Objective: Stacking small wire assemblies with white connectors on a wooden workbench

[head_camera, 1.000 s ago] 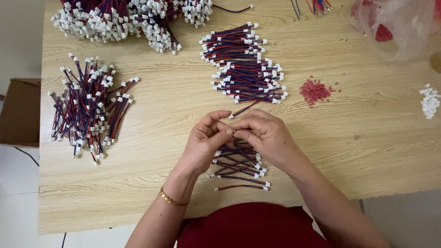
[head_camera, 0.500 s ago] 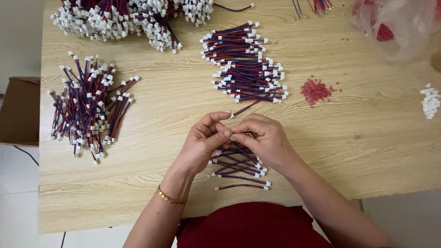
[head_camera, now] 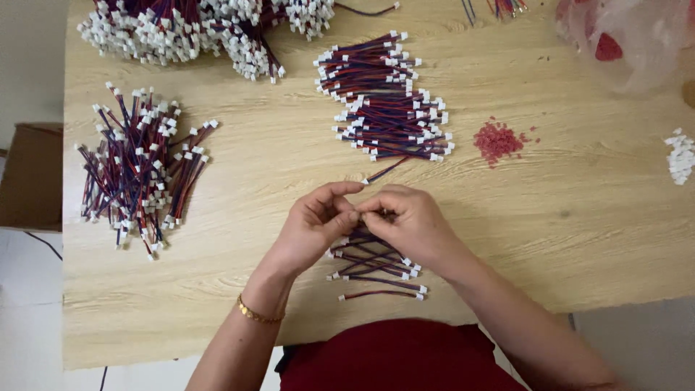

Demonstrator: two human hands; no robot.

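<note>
A loose heap of wire leads (head_camera: 141,170) lies at my far left on the wooden table (head_camera: 275,188). My left hand (head_camera: 311,224) and right hand (head_camera: 409,224) meet fingertip to fingertip, together pinching one short wire lead (head_camera: 384,171) above a small pile (head_camera: 376,264). Red bits (head_camera: 498,141) lie to the right.

- A clear plastic bag (head_camera: 637,40) lay at the upper right corner of the frame, on the far right end of the wooden surface (head_camera: 289,181). It was crumpled and see-through, with red patches showing on or through it; its right part ran out of the frame.
- A brown cardboard box (head_camera: 29,177) stood at the left edge of the frame, beside and below the surface, with only one plain side in sight.
- No labels, signs or screens showed anywhere.
</note>
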